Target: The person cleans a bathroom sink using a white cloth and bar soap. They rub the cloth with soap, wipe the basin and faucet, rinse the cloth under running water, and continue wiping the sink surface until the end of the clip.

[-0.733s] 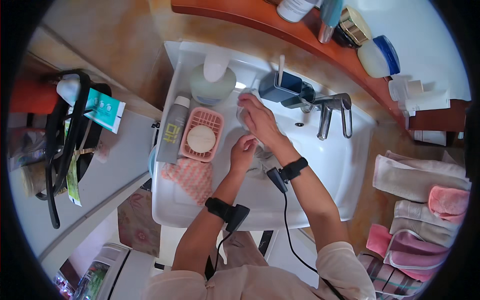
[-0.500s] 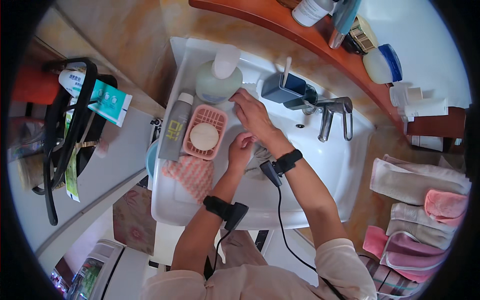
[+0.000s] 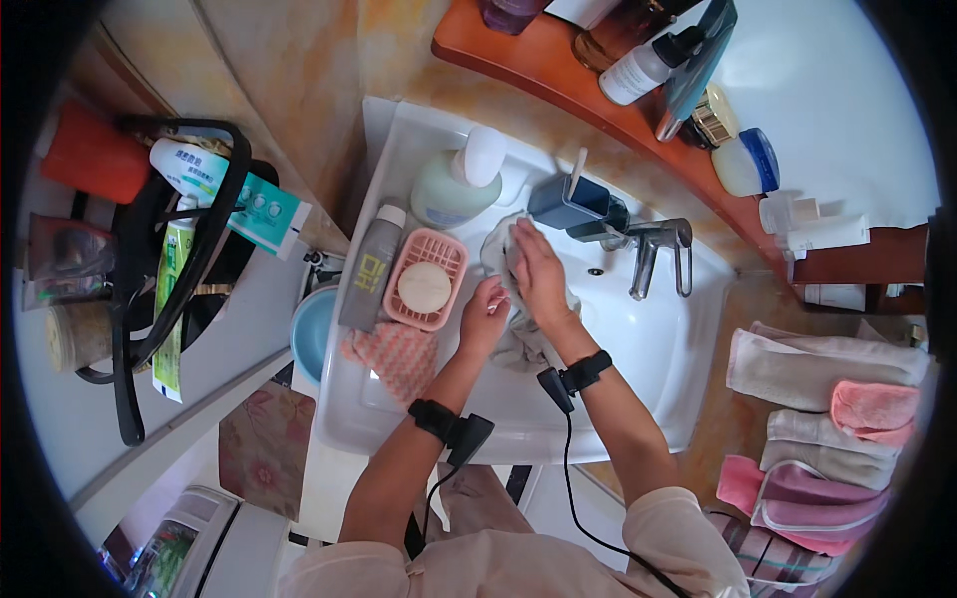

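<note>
A wet grey cloth (image 3: 526, 345) lies bunched in the white sink (image 3: 653, 344), spreading up toward the back rim. My right hand (image 3: 541, 279) rests on it, fingers stretched out together and lying flat. My left hand (image 3: 482, 317) is beside the cloth's left edge with its fingers curled in; whatever they hold, if anything, is hidden. Just left of that hand stands a pink soap dish (image 3: 447, 311) with a round cream soap bar (image 3: 425, 288). A grey bottle (image 3: 373, 269) lies along the dish, and a pink-and-white patterned cloth (image 3: 397, 357) sits below it.
A pale green pump bottle (image 3: 449, 194) stands at the sink's back left. Behind the basin are a dark blue holder (image 3: 568, 202) and a chrome tap (image 3: 658, 244). An orange shelf (image 3: 518, 50) carries bottles. Towels (image 3: 822, 364) hang at right; a light blue basin (image 3: 311, 334) is at left.
My right hand has moved from near the pump bottle onto the grey cloth, which now spreads farther up. My left hand remains close beside it. The whole view has shifted slightly.
</note>
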